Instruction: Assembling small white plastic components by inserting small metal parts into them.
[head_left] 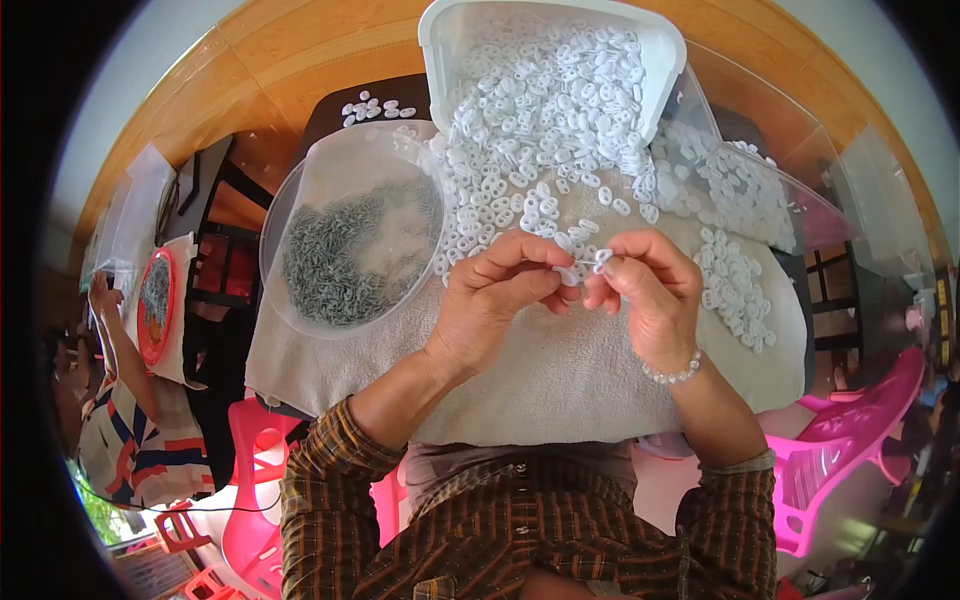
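Observation:
My left hand (492, 297) is closed in a pinch on a small white oval plastic piece (566, 274), mostly covered by the fingertips. Just to its right, my right hand (655, 298) pinches another white plastic piece (602, 257) with holes in it, between thumb and index finger. The two hands nearly meet above a beige towel (500, 385). A thin bit shows between the pieces, too small to make out. Beyond the fingers spreads a heap of loose white oval pieces (490, 195), many with two holes, spilling from a tilted white tub (436, 75).
At left, a clear round tray (270, 265) holds many small grey metal parts (325, 265). More white pieces (735, 285) lie at right, beside a clear plastic bin (790, 180). A co-worker's arm (128, 350) is near a red-rimmed tray (170, 330). Pink chairs (850, 455) flank the table.

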